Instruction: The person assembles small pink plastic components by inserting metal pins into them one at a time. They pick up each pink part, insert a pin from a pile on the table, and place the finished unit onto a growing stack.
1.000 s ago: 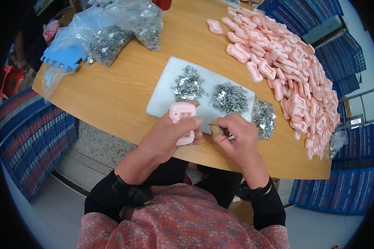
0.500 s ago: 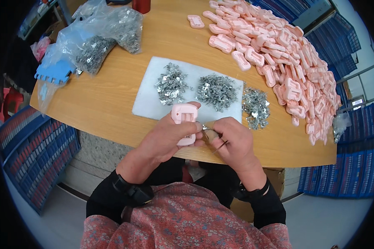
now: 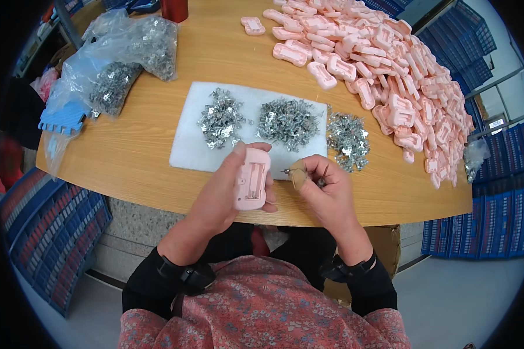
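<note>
My left hand (image 3: 227,186) holds a pink plastic casing (image 3: 251,179) upright, its open recessed side facing me, just over the table's near edge. My right hand (image 3: 326,186) is beside it, fingertips pinched on a small metal clip (image 3: 287,171), with a tan tape wrap on one finger. The clip's tip is a little right of the casing. Just beyond my hands lies a white pad (image 3: 186,148) bearing two heaps of small metal clips (image 3: 288,121), with a third heap (image 3: 347,138) beside it on the wood.
A big pile of pink casings (image 3: 390,64) covers the table's far right. Clear bags of metal parts (image 3: 128,58) and a blue plastic piece (image 3: 61,119) sit at far left. A red cylinder (image 3: 174,9) stands at the back. Blue crates (image 3: 46,232) flank the wooden table (image 3: 128,174).
My left hand has turned the casing so its open side faces me. My right hand has drawn slightly away from it, still pinching a clip. The view has shifted.
</note>
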`<action>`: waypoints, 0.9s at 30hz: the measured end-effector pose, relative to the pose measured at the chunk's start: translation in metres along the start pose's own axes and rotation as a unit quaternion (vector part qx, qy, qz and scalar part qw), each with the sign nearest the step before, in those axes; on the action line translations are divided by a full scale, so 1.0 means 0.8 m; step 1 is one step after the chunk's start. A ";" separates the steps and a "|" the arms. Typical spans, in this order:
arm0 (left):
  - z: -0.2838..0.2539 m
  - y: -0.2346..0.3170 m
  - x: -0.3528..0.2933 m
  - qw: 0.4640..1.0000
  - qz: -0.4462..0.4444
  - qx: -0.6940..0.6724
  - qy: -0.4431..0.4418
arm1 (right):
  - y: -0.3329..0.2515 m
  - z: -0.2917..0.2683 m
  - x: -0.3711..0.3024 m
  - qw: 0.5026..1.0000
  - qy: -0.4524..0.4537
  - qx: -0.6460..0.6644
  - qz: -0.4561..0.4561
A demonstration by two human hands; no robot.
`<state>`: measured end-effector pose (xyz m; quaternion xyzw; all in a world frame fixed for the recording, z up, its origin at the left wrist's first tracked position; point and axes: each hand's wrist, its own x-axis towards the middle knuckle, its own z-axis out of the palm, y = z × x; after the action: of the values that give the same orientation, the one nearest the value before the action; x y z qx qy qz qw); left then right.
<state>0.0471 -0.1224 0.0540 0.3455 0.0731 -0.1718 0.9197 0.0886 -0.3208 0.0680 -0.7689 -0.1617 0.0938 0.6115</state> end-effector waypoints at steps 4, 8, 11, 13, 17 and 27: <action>0.000 -0.004 -0.001 0.998 -0.057 0.013 0.001 | -0.019 0.002 0.003 0.983 -0.016 -0.137 -0.118; 0.006 -0.007 -0.004 0.995 -0.103 0.003 -0.007 | -0.023 0.004 0.004 0.965 -0.038 -0.210 -0.150; 0.005 -0.012 -0.002 0.994 -0.113 0.007 -0.003 | -0.022 0.004 0.004 0.956 -0.044 -0.244 -0.157; 0.002 -0.017 0.000 0.994 -0.113 0.007 -0.002 | -0.021 0.003 0.002 0.947 -0.052 -0.271 -0.164; 0.000 -0.022 0.003 0.994 -0.112 0.008 0.000 | -0.021 0.002 0.004 0.933 -0.066 -0.297 -0.193; 0.008 -0.017 0.005 0.992 -0.128 0.013 0.001 | -0.023 0.001 0.005 0.923 -0.070 -0.331 -0.186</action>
<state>0.0458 -0.1377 0.0495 0.3457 0.1155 -0.2886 0.8854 0.0893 -0.3147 0.0857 -0.8749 -0.3659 -0.0266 0.3161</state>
